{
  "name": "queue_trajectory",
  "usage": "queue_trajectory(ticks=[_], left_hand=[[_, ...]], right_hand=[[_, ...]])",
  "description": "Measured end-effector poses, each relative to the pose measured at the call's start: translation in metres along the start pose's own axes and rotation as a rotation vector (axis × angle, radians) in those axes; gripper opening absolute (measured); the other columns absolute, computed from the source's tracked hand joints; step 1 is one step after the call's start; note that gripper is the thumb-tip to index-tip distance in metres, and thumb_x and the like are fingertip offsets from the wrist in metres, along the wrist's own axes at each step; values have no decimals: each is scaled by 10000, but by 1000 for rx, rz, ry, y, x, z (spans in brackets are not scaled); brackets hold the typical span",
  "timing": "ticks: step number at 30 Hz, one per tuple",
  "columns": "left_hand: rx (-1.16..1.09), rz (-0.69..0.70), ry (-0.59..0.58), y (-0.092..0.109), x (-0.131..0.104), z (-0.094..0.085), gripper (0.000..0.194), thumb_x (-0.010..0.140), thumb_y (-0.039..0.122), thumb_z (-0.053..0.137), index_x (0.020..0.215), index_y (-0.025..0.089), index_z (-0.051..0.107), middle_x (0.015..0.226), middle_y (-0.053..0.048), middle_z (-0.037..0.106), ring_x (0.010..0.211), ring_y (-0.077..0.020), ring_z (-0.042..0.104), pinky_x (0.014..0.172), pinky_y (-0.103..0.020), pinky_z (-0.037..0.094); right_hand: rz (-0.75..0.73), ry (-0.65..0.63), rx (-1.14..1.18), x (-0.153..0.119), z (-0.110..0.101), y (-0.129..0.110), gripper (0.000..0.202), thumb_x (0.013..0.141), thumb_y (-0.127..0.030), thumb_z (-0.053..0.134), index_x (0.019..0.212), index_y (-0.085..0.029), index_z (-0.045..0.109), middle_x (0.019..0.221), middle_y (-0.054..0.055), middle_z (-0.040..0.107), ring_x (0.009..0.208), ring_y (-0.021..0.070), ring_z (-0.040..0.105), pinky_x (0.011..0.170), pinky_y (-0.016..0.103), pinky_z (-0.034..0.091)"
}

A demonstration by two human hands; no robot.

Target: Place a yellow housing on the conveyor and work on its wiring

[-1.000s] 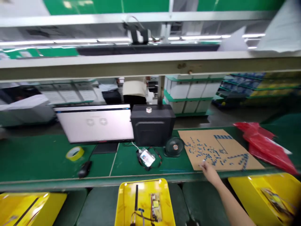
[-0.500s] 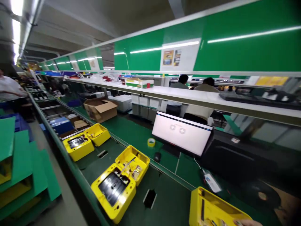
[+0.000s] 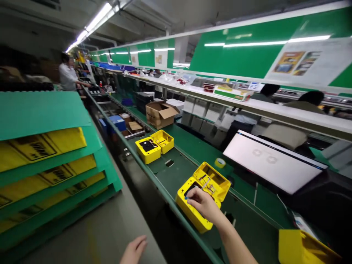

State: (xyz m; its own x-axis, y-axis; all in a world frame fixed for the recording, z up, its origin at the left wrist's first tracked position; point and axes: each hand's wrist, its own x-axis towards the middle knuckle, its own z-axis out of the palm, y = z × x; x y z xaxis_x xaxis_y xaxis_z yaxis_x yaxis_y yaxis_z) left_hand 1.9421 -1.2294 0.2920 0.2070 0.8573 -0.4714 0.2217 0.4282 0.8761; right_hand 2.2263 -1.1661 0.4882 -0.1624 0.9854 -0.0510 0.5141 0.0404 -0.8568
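Head view: right hand (image 3: 202, 204) reaching over near yellow tray (image 3: 202, 194) on green conveyor (image 3: 176, 172), fingers (image 3: 190, 196) pinched on something small and blue, not identifiable; left hand (image 3: 134, 250) low, loosely open, holding nothing.

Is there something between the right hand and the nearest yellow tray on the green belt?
No, nothing visible. The right hand already rests on the near yellow tray, fingertips at its dark insert. The left hand hangs low, away from the belt.
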Motion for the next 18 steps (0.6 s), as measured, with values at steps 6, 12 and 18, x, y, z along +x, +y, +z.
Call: queue_trajectory(ticks=[6, 12, 18], left_hand=[[-137, 142, 25, 75, 10, -47, 754, 715, 696, 543, 1192, 120, 640, 1092, -137, 712, 962, -256, 656, 889, -367, 517], [-184, 152, -1, 117, 48, -78, 693, 736, 695, 520, 1003, 80, 693, 822, -123, 717, 613, -155, 571, 581, -299, 459], [-154, 37, -70, 111, 136, -110, 489, 659, 612, 625, 662, 124, 653, 621, -71, 670, 489, -124, 520, 476, -259, 366]], right_hand=[[-132, -187, -87, 59, 62, -40, 140, 819, -309, 608, 891, -200, 558, 825, -11, 595, 753, 124, 544, 701, 269, 441], [-292, -422, -275, 107, 117, -46, 111, 836, -165, 526, 927, -225, 545, 909, -5, 607, 847, 131, 558, 747, 251, 429], [-351, -484, -425, 179, 147, -29, 146, 848, -157, 514, 968, -239, 533, 956, 7, 627, 901, 152, 581, 774, 251, 424]])
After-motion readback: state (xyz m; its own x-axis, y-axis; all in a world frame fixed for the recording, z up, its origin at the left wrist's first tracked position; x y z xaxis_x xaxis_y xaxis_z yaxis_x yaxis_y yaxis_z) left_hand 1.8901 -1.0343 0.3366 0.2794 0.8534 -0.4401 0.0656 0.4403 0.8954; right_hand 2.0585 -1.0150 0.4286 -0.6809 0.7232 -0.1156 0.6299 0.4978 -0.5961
